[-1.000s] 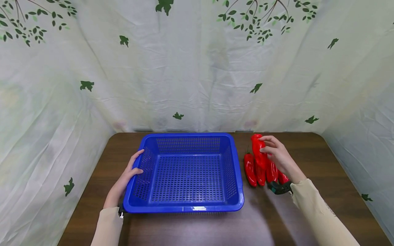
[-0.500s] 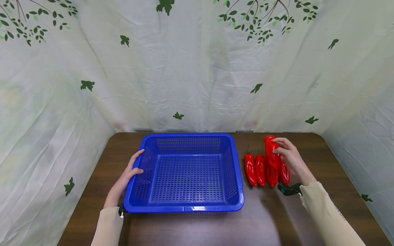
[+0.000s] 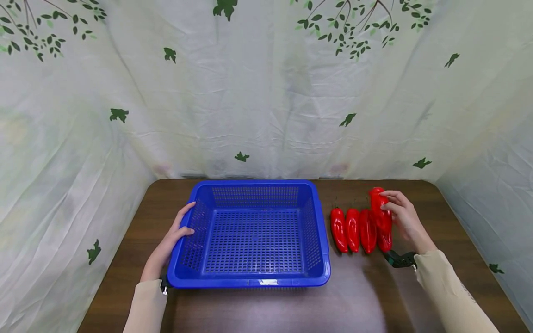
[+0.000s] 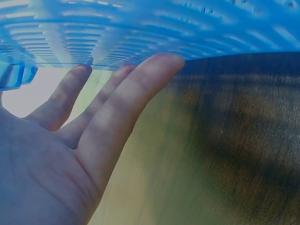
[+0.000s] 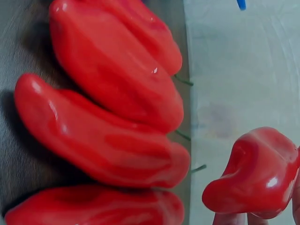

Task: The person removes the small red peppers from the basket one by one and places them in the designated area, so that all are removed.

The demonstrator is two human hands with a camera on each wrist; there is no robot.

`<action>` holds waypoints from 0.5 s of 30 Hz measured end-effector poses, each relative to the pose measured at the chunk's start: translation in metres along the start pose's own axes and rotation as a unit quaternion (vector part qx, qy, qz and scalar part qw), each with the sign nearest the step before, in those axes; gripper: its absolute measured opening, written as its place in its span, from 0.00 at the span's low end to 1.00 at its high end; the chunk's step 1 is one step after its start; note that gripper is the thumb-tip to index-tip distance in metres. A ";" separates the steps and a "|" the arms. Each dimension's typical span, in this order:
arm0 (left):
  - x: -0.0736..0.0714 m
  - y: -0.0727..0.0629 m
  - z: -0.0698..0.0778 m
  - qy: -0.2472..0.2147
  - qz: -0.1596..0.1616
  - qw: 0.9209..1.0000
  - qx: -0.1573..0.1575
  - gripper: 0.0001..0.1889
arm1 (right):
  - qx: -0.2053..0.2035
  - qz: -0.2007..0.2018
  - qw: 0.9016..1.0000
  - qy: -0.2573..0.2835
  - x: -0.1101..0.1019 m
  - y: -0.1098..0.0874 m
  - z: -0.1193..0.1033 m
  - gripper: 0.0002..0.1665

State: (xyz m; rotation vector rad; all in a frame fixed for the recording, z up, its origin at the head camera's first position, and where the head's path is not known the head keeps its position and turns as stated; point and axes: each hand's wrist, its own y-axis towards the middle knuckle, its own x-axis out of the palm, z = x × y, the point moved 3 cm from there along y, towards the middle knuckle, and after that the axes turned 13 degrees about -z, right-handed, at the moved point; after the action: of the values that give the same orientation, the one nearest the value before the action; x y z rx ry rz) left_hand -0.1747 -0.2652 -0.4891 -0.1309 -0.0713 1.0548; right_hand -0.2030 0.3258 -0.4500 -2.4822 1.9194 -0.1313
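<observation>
On the left, my left hand (image 3: 176, 231) holds the rim of a blue plastic basket (image 3: 250, 283), thumb lapping over the edge. In the left wrist view its fingers (image 4: 112, 110) lie nearly straight against the slotted outer wall. To the right of the basket, my right hand (image 3: 405, 217) holds a glossy red pepper (image 3: 377, 202) above the table. Below it is a row of several red peppers (image 3: 352, 230), and the held one partly covers the rightmost. The right wrist view shows the held pepper (image 5: 262, 171) apart from those lying down, whose green stems point away.
The basket has a slotted base and walls and stands on a brown wooden table (image 3: 454, 259). A pale curtain (image 3: 266, 92) with green leaf prints hangs behind the table and along both sides. The nearest pepper lies close to the basket's right wall.
My right hand has moved rightward along the row with the held pepper, from above the second pepper to above the rightmost. My left hand and the basket have stayed put.
</observation>
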 end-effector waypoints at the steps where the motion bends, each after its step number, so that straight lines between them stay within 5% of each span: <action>1: 0.000 0.000 0.000 0.001 0.000 1.000 0.000 0.36 | 0.002 0.004 1.000 0.001 -0.002 -0.001 0.001 0.14; 15: 0.000 0.000 0.000 0.008 0.000 1.000 -0.002 0.37 | 0.013 0.039 0.999 -0.011 -0.022 -0.013 0.007 0.11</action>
State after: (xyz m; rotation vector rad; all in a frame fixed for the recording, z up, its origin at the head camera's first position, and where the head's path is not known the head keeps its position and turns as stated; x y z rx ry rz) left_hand -0.1744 -0.2655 -0.4889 -0.1430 -0.0590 1.0527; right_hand -0.1957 0.3497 -0.4576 -2.3784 1.9887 -0.1291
